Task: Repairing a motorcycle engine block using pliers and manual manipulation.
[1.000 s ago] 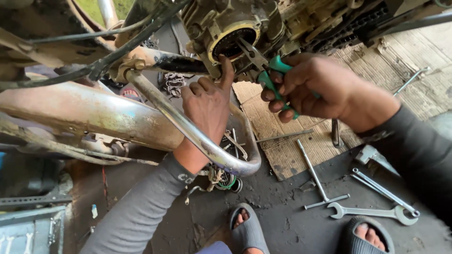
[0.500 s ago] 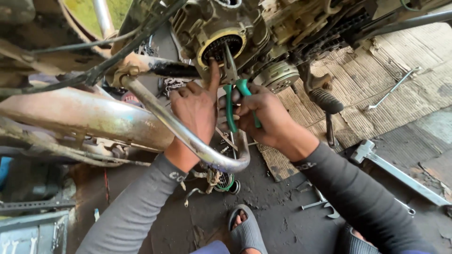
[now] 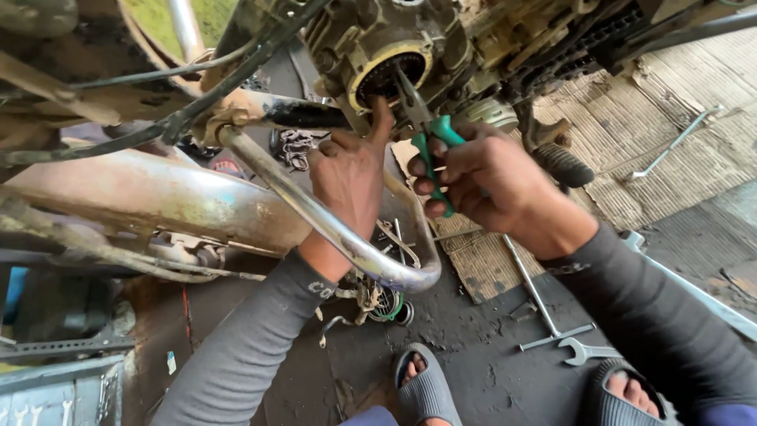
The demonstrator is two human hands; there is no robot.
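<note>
Overhead, an engine casing with a round opening (image 3: 386, 75) — ringed in pale metal, dark inside — sat up and ahead of both hands.

Right hand (image 3: 481, 177): closed firmly around the green handles of a pair of pliers (image 3: 426, 142). Long axis of the pliers ran from the grip up and slightly leftward; the metal nose pointed into the lower right of the opening, tips hidden in shadow. Whether they had caught anything could not be told.

Left hand (image 3: 351, 173): fingers loosely curled, holding nothing; one fingertip raised against the lower rim of the opening, just left of the pliers' nose. This hand lay nearer the opening.

Chrome exhaust pipe (image 3: 331, 229): curved across in front of the left wrist.

Floor (image 3: 473, 347), dark and oily: woven mat (image 3: 631, 173), a T-handled wrench (image 3: 544, 308), an open-ended spanner (image 3: 587, 351) — all well apart from the hands.
</note>
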